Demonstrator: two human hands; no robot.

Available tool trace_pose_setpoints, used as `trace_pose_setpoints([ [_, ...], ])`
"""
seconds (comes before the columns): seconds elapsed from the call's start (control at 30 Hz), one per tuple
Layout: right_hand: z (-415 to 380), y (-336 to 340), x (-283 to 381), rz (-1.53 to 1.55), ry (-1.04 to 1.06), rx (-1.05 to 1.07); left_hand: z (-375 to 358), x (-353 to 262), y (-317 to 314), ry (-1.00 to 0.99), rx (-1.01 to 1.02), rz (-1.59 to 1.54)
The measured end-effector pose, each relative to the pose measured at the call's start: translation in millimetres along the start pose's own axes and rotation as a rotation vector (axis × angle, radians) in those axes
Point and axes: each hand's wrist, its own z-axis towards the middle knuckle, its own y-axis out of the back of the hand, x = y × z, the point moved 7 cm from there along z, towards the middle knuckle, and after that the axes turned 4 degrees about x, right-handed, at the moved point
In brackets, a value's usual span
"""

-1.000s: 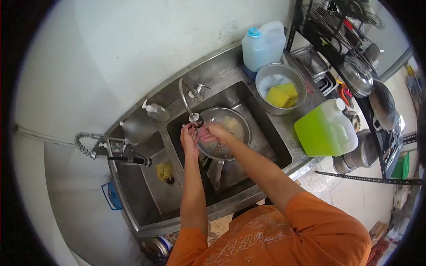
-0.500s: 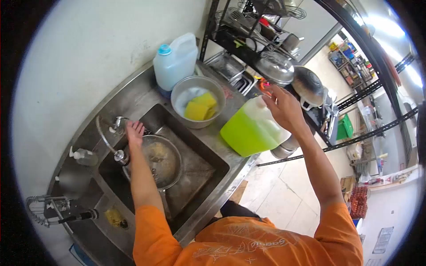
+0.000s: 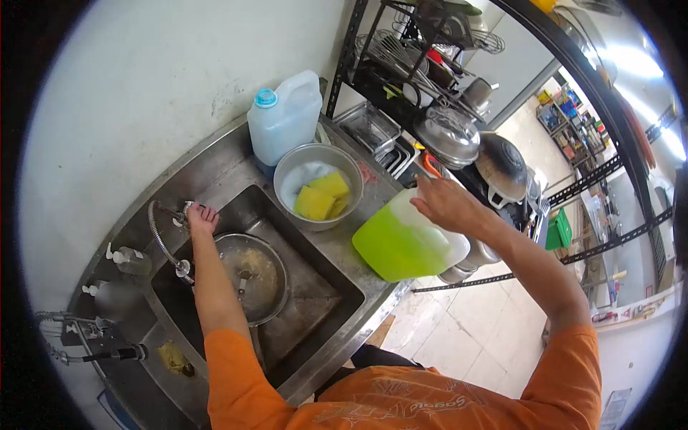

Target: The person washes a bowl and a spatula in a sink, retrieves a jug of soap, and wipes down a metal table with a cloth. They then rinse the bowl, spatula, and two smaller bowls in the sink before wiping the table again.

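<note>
At the sink's back left, my left hand (image 3: 202,217) has its fingers curled round the tap handle (image 3: 188,208), which they partly hide. Below it in the sink (image 3: 308,308) a round metal pan (image 3: 271,304) holds cloudy water and food bits. My right hand (image 3: 448,206) is at the top of a jug of bright green liquid (image 3: 390,244), fingers and thumb closed at its cap, which is mostly covered. The jug stands on the counter right of the sink. Behind it, a metal bowl (image 3: 326,223) holds yellow sponges (image 3: 315,203) and suds.
A jug of pale blue liquid (image 3: 283,129) stands behind the bowl. Pump bottles (image 3: 132,261) and a second sprayer (image 3: 129,352) are at the left. A black rack (image 3: 623,136) with pans and utensils rises at the right. A wok (image 3: 502,165) sits on it.
My left hand has moved back and left onto the tap handle, its fingers now curled. My right hand has come down onto the green jug's cap. The camera view has shifted slightly.
</note>
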Motion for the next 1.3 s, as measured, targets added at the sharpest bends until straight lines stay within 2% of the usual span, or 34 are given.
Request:
trace_pose_setpoints([
  [0.1,2,-1,0,-0.023,0.04,0.033,-1,-19,-26,-0.07,0.273,-0.031],
  [0.17,1,-1,-1,-0.029,0.061,0.066,-24,-39,-39,-0.172,0.273,-0.047],
  [0.27,-4,8,9,-0.086,0.377,0.074,-57,-41,-53,-0.304,0.213,-0.054],
  [0.37,-5,9,3,-0.001,0.473,0.026,-76,-4,-59,-0.332,0.19,-0.027],
  [0.4,0,18,6,0.13,0.502,0.064,-82,12,-60,-0.328,0.192,-0.011],
  [0.5,7,40,-2,0.05,0.103,-0.085,-141,70,-65,-0.402,0.208,0.11],
  [0.53,9,34,-1,-0.044,-0.145,0.266,-196,89,-80,-0.406,0.219,0.12],
  [0.63,3,28,21,0.267,0.356,0.035,-246,129,-90,-0.478,0.301,0.238],
  [0.67,0,47,28,0.758,0.401,0.085,-268,137,-93,-0.488,0.339,0.281],
  [0.77,8,54,-6,0.367,0.19,-0.118,-304,157,-102,-0.502,0.46,0.351],
  [0.9,-7,41,3,1.052,0.211,0.221,-325,162,-121,-0.513,0.532,0.483],
  [0.93,-4,46,-6,0.995,0.106,0.143,-330,163,-123,-0.509,0.553,0.494],
  [1.03,2,20,-29,0.09,0.013,-0.064,-347,168,-144,-0.586,0.638,0.606],
  [1.07,-4,20,-18,0.178,0.139,-0.121,-343,175,-151,-0.598,0.721,0.631],
  [1.17,-11,43,-18,1.162,0.17,-0.066,-401,185,-204,-0.807,0.924,0.889],
  [1.2,-15,54,-20,1.04,0.146,-0.058,-423,191,-223,-0.863,1.025,0.959],
  [1.27,-22,32,-33,0.631,0.088,-0.138,-460,202,-256,-1.009,1.247,0.902],
  [1.3,-25,30,-36,0.42,0.062,-0.177,-464,212,-269,-1.054,1.317,0.977],
])
